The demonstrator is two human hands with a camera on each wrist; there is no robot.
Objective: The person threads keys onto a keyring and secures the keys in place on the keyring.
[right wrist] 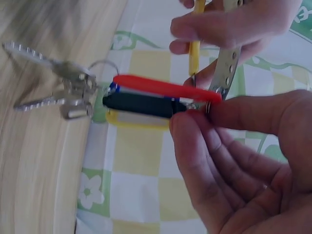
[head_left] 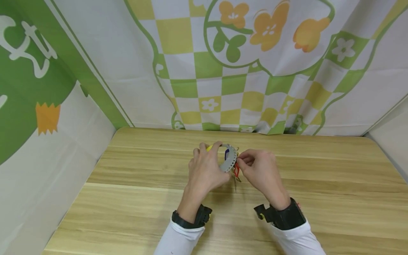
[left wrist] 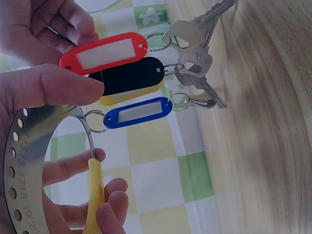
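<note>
My left hand (head_left: 205, 170) grips a large metal key ring (head_left: 231, 162) with numbered holes along its flat plate and a yellow sleeve (left wrist: 95, 190) on its thin bar. From it hang key tags: a red one (left wrist: 105, 51), a black one (left wrist: 139, 75), a blue one (left wrist: 139, 113) and, partly hidden, a yellow one (right wrist: 141, 120). Silver keys (left wrist: 187, 33) dangle from the tags' far ends. Thumb and fingers of my right hand (head_left: 262, 173) pinch a small split ring at the red and black tags' near ends, right beside the holed plate.
Below the hands lies a wood-grain table (head_left: 134, 205). A white curtain with green and yellow checks (head_left: 208, 85) hangs along the table's back edge, and a white and green panel (head_left: 38, 170) stands on the left.
</note>
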